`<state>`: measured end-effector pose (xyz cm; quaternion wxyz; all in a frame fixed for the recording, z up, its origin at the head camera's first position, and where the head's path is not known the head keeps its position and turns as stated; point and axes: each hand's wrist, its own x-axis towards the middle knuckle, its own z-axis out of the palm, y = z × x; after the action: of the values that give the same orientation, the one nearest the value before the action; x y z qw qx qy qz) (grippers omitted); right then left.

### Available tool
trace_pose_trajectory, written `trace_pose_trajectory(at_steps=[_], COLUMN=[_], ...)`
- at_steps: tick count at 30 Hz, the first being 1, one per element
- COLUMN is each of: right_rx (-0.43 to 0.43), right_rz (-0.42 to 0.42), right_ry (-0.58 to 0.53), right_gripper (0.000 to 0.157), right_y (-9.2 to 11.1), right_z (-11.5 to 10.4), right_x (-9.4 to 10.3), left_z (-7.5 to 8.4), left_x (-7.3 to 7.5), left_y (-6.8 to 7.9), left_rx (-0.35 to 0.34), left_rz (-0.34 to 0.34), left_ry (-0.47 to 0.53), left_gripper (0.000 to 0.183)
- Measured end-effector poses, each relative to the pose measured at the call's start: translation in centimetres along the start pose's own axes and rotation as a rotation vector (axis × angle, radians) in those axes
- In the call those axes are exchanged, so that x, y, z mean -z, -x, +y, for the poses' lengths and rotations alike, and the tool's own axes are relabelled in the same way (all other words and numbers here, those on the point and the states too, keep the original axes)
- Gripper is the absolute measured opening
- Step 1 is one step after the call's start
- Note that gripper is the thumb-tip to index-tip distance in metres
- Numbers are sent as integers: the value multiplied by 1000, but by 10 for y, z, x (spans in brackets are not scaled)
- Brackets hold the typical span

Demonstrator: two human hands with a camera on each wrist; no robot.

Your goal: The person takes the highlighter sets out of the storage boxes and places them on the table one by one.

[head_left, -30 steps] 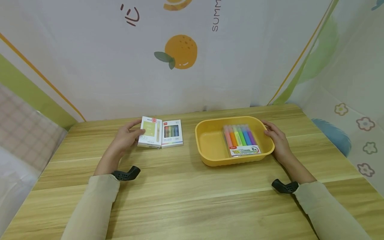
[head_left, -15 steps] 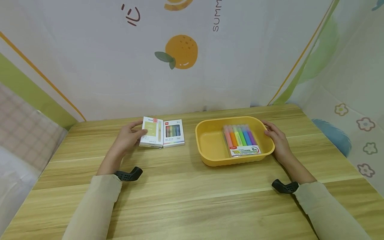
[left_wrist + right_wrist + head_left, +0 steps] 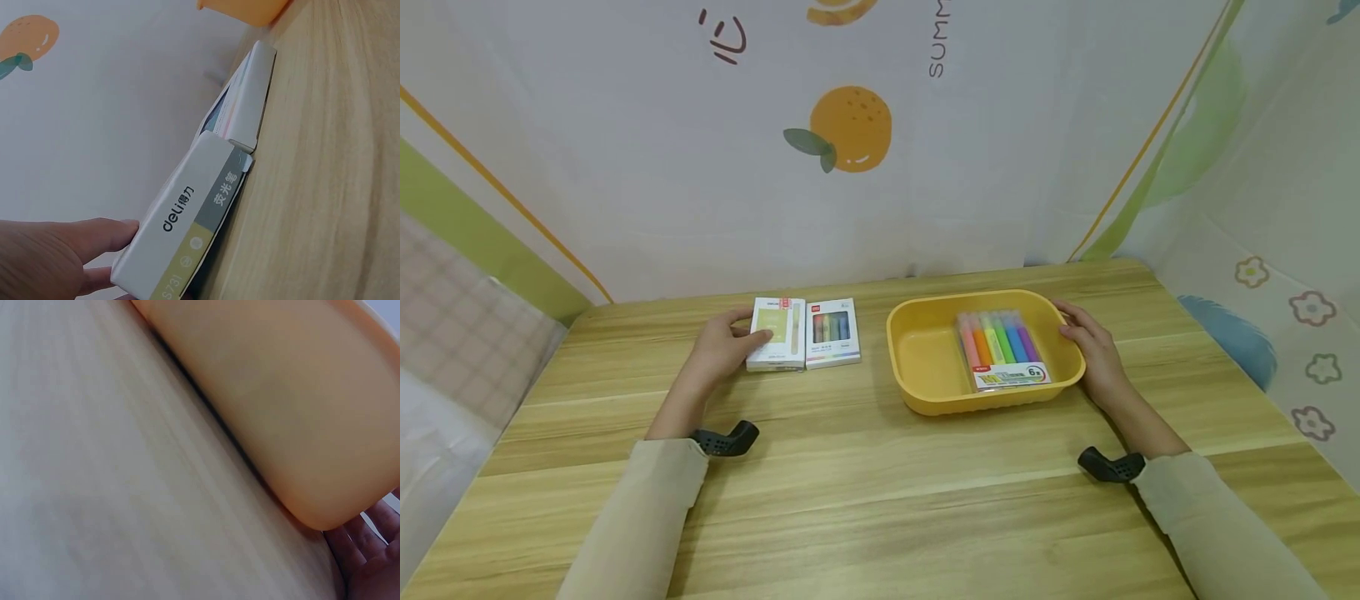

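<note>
Nearest, two beige sleeves (image 3: 632, 508) with black wrist mounts (image 3: 727, 439) reach over the pale wood-grain tabletop (image 3: 910, 525), the sleeves flanking the near side of the yellow, round-cornered, open tray (image 3: 951, 406), the landmark here. That tray looks like light, fairly stiff, smooth plastic, best held at its rim; inside, toward its right, lies a clear pack of six rainbow-coloured markers (image 3: 1003, 346), its sleek film perhaps a little slippery. Left of the tray sits a white-and-green cardboard box (image 3: 786, 337), likely light and stiff but easily dented (long side edges seem the kindest hold). The right hand (image 3: 1093, 350) is partly closed over the tray's right end, thumb at the rim, fingers behind the outer wall. The left hand (image 3: 722, 343), well left of the tray, is partly closed too, pinching the cardboard box by its left side, thumb on top. Between that box and the tray lies a white windowed box of coloured sticks (image 3: 832, 333). Beyond the tray hangs white cloth (image 3: 970, 183) printed with an orange fruit (image 3: 850, 129).
</note>
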<state>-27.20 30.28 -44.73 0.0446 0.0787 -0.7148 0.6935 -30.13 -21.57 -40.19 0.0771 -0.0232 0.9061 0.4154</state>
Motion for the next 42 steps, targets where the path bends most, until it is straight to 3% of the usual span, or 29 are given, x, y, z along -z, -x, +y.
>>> trace_pose_trajectory(at_steps=[13,42], right_rx=[0,-10], right_rz=[-1,2], right_ry=[-16,-10], right_gripper=[44,44], right_y=[1,1], right_z=[-1,-1], right_x=[-1,-2], left_z=[0,-1], left_x=[-1,-3], left_y=[-1,1], left_rx=[-18,-69], left_rz=[21,42], left_ry=[-73,-107], left_gripper=[67,66])
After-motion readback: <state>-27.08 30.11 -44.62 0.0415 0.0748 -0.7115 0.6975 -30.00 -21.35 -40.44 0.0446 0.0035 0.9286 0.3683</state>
